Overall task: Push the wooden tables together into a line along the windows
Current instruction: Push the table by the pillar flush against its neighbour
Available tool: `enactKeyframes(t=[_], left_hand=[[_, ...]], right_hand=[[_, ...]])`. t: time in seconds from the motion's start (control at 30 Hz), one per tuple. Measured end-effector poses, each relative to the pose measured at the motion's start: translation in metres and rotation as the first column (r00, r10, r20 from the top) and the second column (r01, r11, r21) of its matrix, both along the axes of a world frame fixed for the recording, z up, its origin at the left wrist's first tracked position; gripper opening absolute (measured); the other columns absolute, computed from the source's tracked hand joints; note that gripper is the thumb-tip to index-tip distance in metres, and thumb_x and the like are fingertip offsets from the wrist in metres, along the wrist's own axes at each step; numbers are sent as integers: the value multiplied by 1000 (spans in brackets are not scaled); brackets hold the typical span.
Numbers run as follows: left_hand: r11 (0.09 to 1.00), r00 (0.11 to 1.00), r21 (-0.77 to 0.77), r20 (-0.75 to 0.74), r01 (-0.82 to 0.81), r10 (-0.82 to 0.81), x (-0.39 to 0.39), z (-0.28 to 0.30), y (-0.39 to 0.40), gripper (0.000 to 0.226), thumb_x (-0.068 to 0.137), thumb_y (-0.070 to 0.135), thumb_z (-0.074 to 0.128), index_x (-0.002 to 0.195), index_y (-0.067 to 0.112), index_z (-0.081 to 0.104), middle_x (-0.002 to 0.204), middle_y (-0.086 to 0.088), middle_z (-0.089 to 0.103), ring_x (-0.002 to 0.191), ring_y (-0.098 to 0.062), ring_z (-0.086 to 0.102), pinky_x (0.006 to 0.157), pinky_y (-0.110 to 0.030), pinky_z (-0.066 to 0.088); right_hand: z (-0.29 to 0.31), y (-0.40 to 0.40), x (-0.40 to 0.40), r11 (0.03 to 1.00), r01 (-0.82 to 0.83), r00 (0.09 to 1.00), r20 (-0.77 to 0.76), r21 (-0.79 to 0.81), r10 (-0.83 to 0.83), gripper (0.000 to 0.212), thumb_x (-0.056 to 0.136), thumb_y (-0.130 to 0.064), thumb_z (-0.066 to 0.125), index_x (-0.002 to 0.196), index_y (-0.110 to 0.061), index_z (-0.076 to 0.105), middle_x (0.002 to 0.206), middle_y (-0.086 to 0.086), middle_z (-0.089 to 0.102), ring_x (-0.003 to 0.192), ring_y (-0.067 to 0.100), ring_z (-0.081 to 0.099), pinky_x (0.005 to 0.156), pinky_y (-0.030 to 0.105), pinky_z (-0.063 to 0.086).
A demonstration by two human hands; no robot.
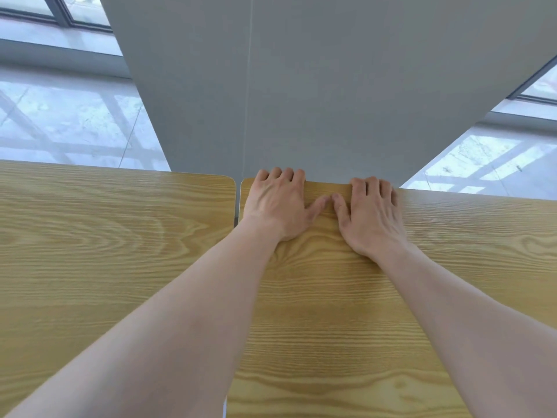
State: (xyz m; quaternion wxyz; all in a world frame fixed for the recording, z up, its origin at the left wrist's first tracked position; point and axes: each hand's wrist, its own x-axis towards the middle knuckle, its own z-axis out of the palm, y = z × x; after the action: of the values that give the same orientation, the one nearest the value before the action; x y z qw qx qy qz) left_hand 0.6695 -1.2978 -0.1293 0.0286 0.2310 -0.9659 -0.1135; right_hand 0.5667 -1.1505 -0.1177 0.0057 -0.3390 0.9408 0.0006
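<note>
Two light wooden tables fill the lower view side by side. The left table (105, 236) and the right table (452, 251) are parted by a thin gap that runs from the far edge toward me. Both of my hands rest on the right table near its far left corner. My left hand (277, 203) lies palm down with its fingers curled over the far edge. My right hand (370, 212) lies beside it, fingers hooked over the same edge. The thumbs nearly touch.
A wide grey pillar (316, 86) stands right behind the far edge of the right table. Windows (60, 13) with dark frames and a pale glossy floor (75, 122) show on both sides of the pillar.
</note>
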Motion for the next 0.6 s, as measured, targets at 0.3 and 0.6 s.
enactKeyframes(t=[0.3, 0.6], left_hand=[[1000, 999, -2, 22, -25, 25, 4, 5, 7, 67, 94, 76, 20, 112, 20, 51, 104, 3, 59, 100, -22, 51, 95, -37, 36], [998, 999, -57, -41, -8, 6, 11, 8, 12, 64, 98, 67, 26, 136, 20, 47, 131, -2, 55, 122, -26, 48, 109, -39, 33]], right_hand=[[-3, 6, 2, 999, -30, 999, -26, -12, 30, 69, 99, -59, 17, 135, -9, 47, 129, 14, 51, 126, 36, 41, 120, 51, 22], [-1, 17, 15, 996, -26, 999, 34, -82, 29, 70, 103, -55, 20, 156, -10, 27, 164, 16, 26, 155, 32, 14, 127, 47, 8]])
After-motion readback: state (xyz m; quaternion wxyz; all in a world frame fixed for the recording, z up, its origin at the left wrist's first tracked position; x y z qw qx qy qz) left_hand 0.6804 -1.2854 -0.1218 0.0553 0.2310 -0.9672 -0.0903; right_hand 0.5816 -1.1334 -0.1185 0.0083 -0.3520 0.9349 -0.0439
